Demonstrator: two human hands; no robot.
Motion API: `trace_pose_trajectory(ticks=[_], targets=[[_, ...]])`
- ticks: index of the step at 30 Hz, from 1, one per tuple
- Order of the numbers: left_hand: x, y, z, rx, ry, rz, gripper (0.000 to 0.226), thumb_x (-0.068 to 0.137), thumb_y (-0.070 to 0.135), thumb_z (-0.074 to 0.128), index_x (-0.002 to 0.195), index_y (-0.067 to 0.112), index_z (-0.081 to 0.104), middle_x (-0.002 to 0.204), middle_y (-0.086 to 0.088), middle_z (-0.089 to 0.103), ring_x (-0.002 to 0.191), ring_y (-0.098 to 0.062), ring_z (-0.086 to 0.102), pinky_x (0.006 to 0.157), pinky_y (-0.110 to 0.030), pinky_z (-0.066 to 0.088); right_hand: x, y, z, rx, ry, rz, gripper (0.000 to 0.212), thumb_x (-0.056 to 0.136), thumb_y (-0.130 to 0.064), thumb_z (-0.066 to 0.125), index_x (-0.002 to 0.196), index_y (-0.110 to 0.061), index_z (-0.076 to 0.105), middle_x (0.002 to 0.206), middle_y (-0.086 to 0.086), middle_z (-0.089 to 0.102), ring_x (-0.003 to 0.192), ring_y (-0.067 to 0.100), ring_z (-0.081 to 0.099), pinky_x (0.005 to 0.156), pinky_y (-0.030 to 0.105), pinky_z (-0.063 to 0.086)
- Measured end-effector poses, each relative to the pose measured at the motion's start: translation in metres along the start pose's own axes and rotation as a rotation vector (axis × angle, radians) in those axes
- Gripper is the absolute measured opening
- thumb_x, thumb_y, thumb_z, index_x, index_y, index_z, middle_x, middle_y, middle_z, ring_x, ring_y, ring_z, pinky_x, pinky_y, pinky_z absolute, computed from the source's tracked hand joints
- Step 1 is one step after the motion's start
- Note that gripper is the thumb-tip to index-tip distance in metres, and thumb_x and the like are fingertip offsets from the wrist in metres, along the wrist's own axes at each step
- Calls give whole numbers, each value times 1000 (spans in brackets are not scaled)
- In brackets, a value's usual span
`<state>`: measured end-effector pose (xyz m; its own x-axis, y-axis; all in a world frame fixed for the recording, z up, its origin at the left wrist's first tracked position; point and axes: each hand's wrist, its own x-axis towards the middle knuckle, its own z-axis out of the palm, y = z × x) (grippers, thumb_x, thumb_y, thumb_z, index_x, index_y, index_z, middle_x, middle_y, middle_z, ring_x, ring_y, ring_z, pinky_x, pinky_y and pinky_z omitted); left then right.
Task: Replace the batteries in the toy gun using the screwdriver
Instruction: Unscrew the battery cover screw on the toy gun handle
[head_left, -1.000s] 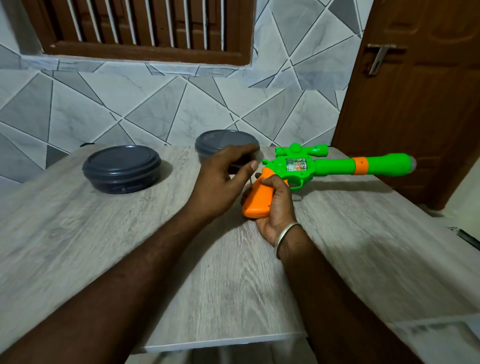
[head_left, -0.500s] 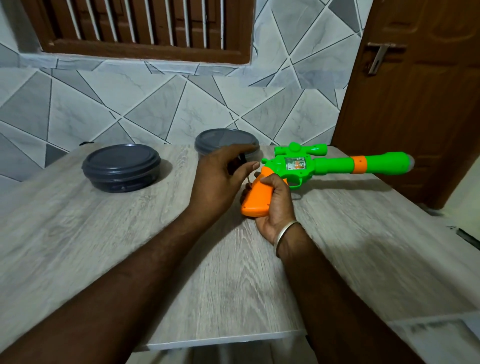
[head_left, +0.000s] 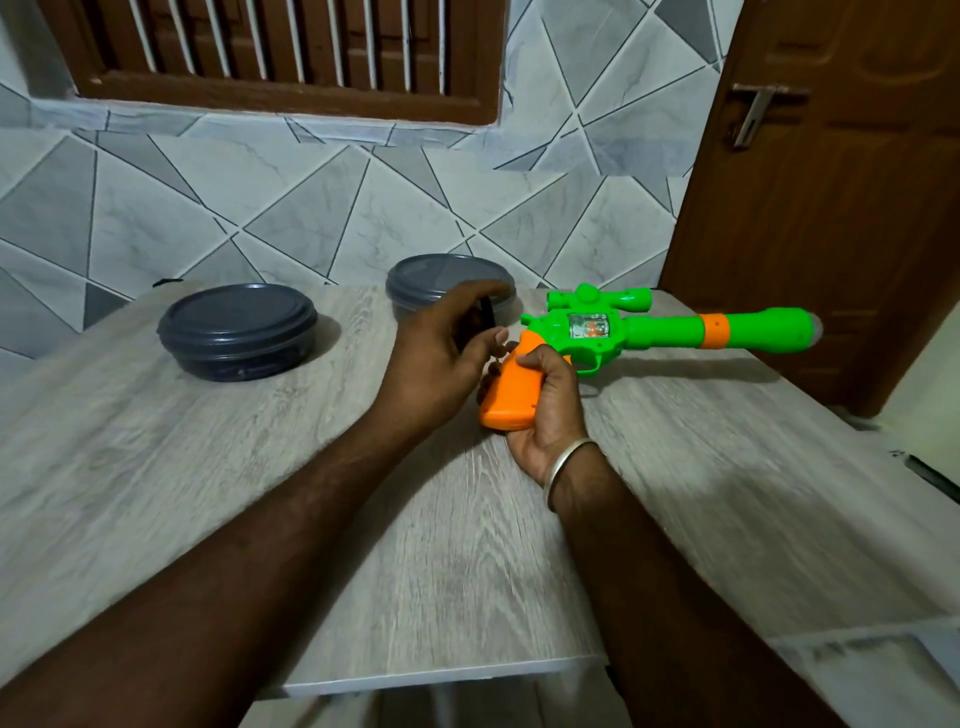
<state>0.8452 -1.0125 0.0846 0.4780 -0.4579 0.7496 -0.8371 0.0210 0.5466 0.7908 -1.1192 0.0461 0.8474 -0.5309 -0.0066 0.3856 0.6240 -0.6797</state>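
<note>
Grey wood-grain tabletop (head_left: 260, 467) against a tiled wall. At twelve o'clock, the right hand (head_left: 545, 410) clenches the orange grip of a green plastic toy gun (head_left: 649, 332). The left hand (head_left: 441, 358) pinches a slim dark screwdriver (head_left: 488, 317) against the grip, barely shifted from a second ago; unscrewing likely continues.

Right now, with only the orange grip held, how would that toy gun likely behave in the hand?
The toy gun looks like hollow moulded plastic, so probably stiff and light. Its long green barrel juts far beyond the right hand, so it may feel nose-heavy and want to dip. The smooth glossy grip could twist under screwdriver pressure.
</note>
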Motion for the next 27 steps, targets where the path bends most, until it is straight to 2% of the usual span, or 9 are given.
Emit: trace_pose_trajectory(ticks=[2, 5, 7, 9, 12, 16, 19, 24, 27], targets=[[0, 1, 0, 50, 51, 8, 39, 90, 20, 75, 128, 22, 65, 94, 19, 65, 83, -5, 67, 75, -17, 54, 1, 1, 0, -2, 15, -1, 30, 83, -15, 50, 113, -12, 55, 82, 10, 59, 64, 19, 60, 55, 27, 51], [0, 3, -2, 20, 18, 0, 34, 94, 22, 70, 128, 18, 66, 99, 16, 67, 88, -1, 65, 75, -9, 49, 2, 0, 1, 17, 7, 1, 27, 85, -13, 48, 112, -13, 55, 83, 11, 57, 66, 20, 58, 55, 26, 51], [-1, 1, -4, -38, -30, -19, 37, 97, 15, 64, 133, 17, 63, 110, 9, 69, 99, -4, 67, 85, -16, 53, 1, 0, 0, -4, 10, 5, 26, 85, -14, 48, 111, -11, 54, 80, 11, 56, 64, 20, 57, 56, 26, 49], [-1, -1, -2, -58, -15, -37, 39, 96, 14, 66, 134, 19, 61, 104, 9, 69, 94, -10, 70, 84, -24, 58, 1, 0, -1, -24, 10, 2, 33, 80, -16, 52, 112, -10, 54, 81, 11, 57, 65, 21, 57, 58, 28, 49], [-1, 2, -1, 16, 32, -20, 40, 94, 26, 70, 134, 23, 63, 96, 20, 66, 86, -6, 69, 79, -18, 56, 2, 1, -2, -25, 11, 4, 39, 75, -19, 56, 113, -11, 56, 82, 11, 58, 65, 20, 60, 58, 28, 50], [0, 2, -4, -64, -62, -56, 47, 96, 13, 64, 142, 21, 56, 116, 8, 69, 106, -5, 67, 93, -21, 55, 3, 1, -1, -9, -6, 5, 30, 83, -14, 48, 113, -11, 55, 81, 10, 58, 63, 19, 58, 55, 26, 50], [-1, -1, 0, -56, -16, -45, 44, 92, 10, 69, 134, 20, 62, 102, 15, 68, 92, -11, 70, 85, -33, 59, 3, 2, -1, -19, -26, 3, 33, 79, -16, 51, 112, -12, 55, 89, 13, 58, 69, 23, 58, 62, 29, 49], [-1, 3, -1, -89, -55, -47, 49, 93, 11, 68, 140, 20, 58, 115, 6, 69, 107, -4, 67, 93, -18, 54, 4, 2, -1, -5, -16, -2, 25, 85, -13, 47, 107, -13, 59, 86, 13, 59, 71, 23, 58, 66, 31, 48], [0, 0, 0, -123, -15, -74, 44, 87, 4, 72, 129, 17, 65, 104, 2, 73, 95, -16, 72, 86, -38, 61, 4, 2, -2, -28, -6, 0, 29, 82, -14, 49, 110, -11, 57, 91, 14, 58, 71, 24, 58, 63, 30, 49]])
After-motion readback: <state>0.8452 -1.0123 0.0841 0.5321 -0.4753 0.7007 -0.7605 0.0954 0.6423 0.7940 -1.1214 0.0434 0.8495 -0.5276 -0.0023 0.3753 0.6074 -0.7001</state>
